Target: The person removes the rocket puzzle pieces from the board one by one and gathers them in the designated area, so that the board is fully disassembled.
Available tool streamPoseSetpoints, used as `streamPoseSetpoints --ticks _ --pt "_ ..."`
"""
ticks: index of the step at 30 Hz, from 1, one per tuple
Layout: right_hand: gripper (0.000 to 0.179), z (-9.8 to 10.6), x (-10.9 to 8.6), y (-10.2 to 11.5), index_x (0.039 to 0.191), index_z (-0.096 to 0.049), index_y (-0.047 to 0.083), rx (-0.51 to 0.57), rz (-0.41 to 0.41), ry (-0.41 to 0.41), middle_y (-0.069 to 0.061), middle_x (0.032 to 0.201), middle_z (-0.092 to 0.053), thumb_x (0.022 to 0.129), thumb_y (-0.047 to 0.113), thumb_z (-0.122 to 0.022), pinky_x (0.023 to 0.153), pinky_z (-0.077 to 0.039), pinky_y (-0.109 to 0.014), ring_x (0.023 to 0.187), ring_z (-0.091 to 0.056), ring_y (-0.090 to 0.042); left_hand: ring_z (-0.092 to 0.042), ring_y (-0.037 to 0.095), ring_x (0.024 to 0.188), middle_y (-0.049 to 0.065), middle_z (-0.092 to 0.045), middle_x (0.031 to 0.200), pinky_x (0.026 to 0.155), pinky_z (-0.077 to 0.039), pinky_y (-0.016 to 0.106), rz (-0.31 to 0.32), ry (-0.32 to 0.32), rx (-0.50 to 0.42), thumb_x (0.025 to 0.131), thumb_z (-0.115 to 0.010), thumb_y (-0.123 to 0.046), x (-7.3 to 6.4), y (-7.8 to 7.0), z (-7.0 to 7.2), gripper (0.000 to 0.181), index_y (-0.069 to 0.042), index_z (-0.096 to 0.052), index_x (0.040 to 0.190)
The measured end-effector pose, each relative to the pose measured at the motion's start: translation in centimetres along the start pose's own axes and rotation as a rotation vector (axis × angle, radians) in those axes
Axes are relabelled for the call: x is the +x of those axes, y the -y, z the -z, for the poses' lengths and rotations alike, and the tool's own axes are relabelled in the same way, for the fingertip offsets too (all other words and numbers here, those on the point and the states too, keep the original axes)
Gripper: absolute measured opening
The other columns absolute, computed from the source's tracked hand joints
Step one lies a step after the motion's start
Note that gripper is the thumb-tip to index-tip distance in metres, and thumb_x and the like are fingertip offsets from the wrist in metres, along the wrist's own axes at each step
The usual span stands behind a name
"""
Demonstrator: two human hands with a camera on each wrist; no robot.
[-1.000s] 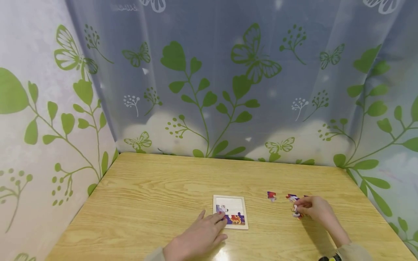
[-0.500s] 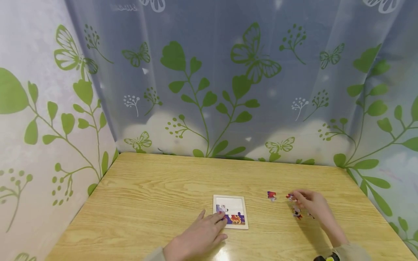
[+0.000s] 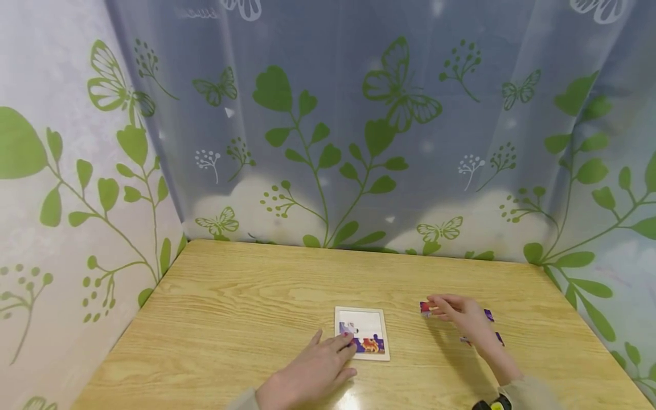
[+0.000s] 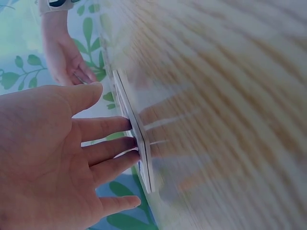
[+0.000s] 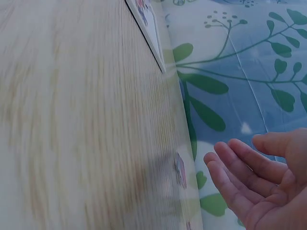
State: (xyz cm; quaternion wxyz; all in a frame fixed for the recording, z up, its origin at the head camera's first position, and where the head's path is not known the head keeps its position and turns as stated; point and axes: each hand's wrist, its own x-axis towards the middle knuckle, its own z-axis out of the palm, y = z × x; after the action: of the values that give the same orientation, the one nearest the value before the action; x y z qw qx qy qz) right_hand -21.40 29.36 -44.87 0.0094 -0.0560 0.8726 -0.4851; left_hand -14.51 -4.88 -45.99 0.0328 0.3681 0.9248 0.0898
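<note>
My left hand [image 3: 316, 367] lies with outstretched fingers on the lower left of a small white-framed jigsaw puzzle [image 3: 361, 316]. In the left wrist view, its fingertips [image 4: 128, 154] touch the board's face and edge. A row of purple and orange pieces fills the tray's bottom, with a pale piece at its left; my fingers cover part of them. My right hand [image 3: 463, 320] hovers above the loose pieces, fingertips over a red and purple puzzle piece [image 3: 425, 308]. The right wrist view shows this hand [image 5: 254, 182] with loosely bent fingers and nothing between them.
Other loose pieces lie right of and beneath the right hand, such as a purple piece [image 3: 488, 314]; some are partly hidden by it. The wooden table [image 3: 230, 302] meets a patterned curtain [image 3: 328, 142] at the back and sides.
My right hand has moved left, from the piece cluster toward the red and purple piece, uncovering a purple piece at the right. My left hand stays put.
</note>
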Motion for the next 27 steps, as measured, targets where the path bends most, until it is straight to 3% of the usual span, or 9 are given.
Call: streamPoseSetpoints --ticks 5,17,22,27 --pt "0.047 -1.8 0.7 0.4 0.133 -0.061 -0.009 0.057 0.011 0.002 -0.023 0.12 -0.07 0.106 0.03 -0.054 0.088 -0.06 -0.036 0.103 -0.072 -0.029 -0.042 0.023 0.145 0.007 -0.044 0.157 0.117 -0.033 0.059 -0.005 0.002 -0.01 0.107 -0.045 -0.043 0.0 0.1 0.0 0.052 -0.011 -0.052 0.148" --pt "0.038 -6.6 2.1 2.2 0.127 -0.063 -0.012 0.161 0.113 0.107 -0.028 0.12 -0.069 0.106 0.019 -0.056 0.089 -0.06 -0.037 0.105 -0.071 -0.037 -0.046 0.024 0.142 0.007 -0.048 0.155 0.116 -0.035 0.06 -0.016 -0.043 -0.006 0.107 -0.047 -0.041 0.2 0.5 -0.5 0.05 -0.01 -0.056 0.145" --pt "0.035 -8.2 2.4 3.1 0.124 -0.065 -0.011 0.146 0.153 0.14 -0.028 0.116 -0.07 0.105 0.017 -0.057 0.084 -0.061 -0.036 0.102 -0.071 -0.039 -0.047 0.024 0.141 0.007 -0.05 0.153 0.115 -0.035 0.06 -0.014 -0.053 -0.011 0.107 -0.048 -0.04 0.3 0.6 -0.6 0.049 -0.009 -0.057 0.144" --pt "0.029 -9.7 2.6 3.6 0.119 -0.071 -0.005 0.054 0.174 0.142 -0.02 0.109 -0.074 0.104 0.018 -0.059 0.077 -0.062 -0.03 0.096 -0.073 -0.031 -0.047 0.024 0.141 0.007 -0.049 0.153 0.115 -0.035 0.061 -0.015 -0.063 -0.014 0.106 -0.048 -0.041 0.4 0.6 -0.6 0.05 -0.01 -0.057 0.144"
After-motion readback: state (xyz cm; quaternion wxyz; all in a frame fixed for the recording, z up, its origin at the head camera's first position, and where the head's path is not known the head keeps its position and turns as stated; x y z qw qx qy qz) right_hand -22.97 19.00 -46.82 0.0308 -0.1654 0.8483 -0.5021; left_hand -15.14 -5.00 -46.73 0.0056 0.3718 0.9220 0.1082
